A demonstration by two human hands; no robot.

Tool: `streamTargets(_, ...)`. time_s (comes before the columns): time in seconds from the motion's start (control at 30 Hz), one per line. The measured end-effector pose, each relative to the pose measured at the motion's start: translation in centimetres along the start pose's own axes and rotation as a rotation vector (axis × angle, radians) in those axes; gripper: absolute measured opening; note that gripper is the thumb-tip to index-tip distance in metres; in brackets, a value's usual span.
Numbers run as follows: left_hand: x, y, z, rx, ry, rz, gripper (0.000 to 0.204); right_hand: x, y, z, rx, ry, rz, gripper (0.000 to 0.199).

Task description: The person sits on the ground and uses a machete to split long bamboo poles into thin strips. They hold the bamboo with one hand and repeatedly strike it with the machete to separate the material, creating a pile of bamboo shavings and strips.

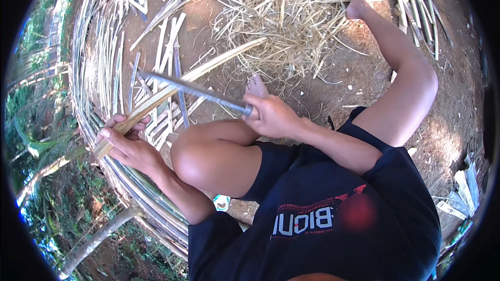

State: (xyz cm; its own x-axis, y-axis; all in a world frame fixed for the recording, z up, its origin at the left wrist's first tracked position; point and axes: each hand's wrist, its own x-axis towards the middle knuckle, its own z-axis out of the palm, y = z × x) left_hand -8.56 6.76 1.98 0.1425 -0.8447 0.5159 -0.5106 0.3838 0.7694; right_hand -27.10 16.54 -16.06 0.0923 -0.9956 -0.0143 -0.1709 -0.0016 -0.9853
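Observation:
My left hand (126, 141) grips the near end of a long pale bamboo strip (208, 67) that runs up and to the right over the dirt. My right hand (271, 116) holds the handle of a long grey machete blade (192, 90). The blade lies across the strip, its tip to the left, close above my left hand. My bent left knee (208, 158) sits between the two hands. My right leg stretches out to the upper right.
A heap of thin bamboo shavings (284, 15) covers the ground ahead. Many split bamboo strips (101, 52) lie in a curved pile at the left. More slats (416, 5) lie at the upper right. Brown dirt ground (359, 80) is underneath, with green plants (36, 114) at far left.

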Motion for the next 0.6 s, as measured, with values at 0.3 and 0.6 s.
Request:
streamTargets(0.3,-3.6,1.4,-1.3,-0.077,-0.001,-0.083,0.032,-0.5,-0.7,-0.6,0.050,-0.077,0.270,0.018)
streamTargets(0.6,-3.6,3.2,-3.2,-0.387,-0.079,0.072,0.041,-1.6,-2.5,-1.1,0.050,-0.074,0.222,0.024)
